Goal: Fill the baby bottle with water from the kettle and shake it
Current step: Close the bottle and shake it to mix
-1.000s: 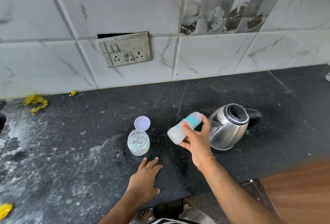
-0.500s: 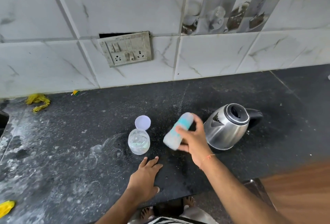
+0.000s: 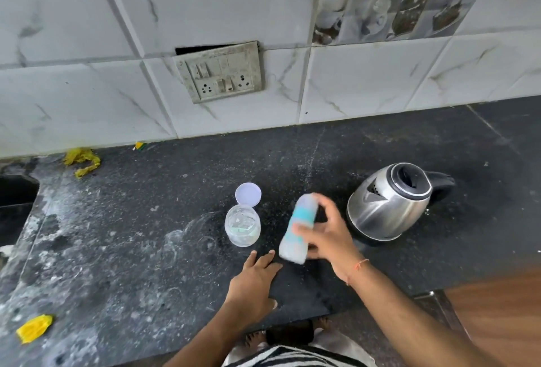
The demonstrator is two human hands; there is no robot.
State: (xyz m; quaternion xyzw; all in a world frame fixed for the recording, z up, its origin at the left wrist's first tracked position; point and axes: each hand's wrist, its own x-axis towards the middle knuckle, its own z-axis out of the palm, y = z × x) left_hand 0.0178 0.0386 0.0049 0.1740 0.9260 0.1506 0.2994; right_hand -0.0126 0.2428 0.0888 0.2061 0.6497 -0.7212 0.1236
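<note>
Nearest, at the front edge of the dark stone bench [image 3: 117,279], the left hand [image 3: 254,281] is laid flat, fingers straight and spread, holding nothing. Just beyond it, the baby bottle [image 3: 297,230] is gripped round its middle by the right hand [image 3: 328,235], fingers and thumb curled about it. The bottle is held above the bench, tilted, and is blurred by motion. Its top end is pointed away toward the wall.

Left of the bottle, a clear cup-shaped cover [image 3: 242,229] is stood on the bench, with a pale round lid [image 3: 248,194] just behind it. Right of the bottle, well back from the front edge, a steel kettle [image 3: 389,205] is set, spout turned toward the bottle. Yellow scraps [image 3: 82,160] are seen by the far left edge, under the tiled wall and its switch plate [image 3: 221,75].

The bottle is judged light and stiff, likely plastic, possibly slippery if wet; a firm grasp round the waist seems safest while shaking.

Compared with a second ago, the bottle has been swung from lying nearly level to a steeper, more upright tilt, lower end nearer the left hand. The kettle, cover and left hand have not been moved.
</note>
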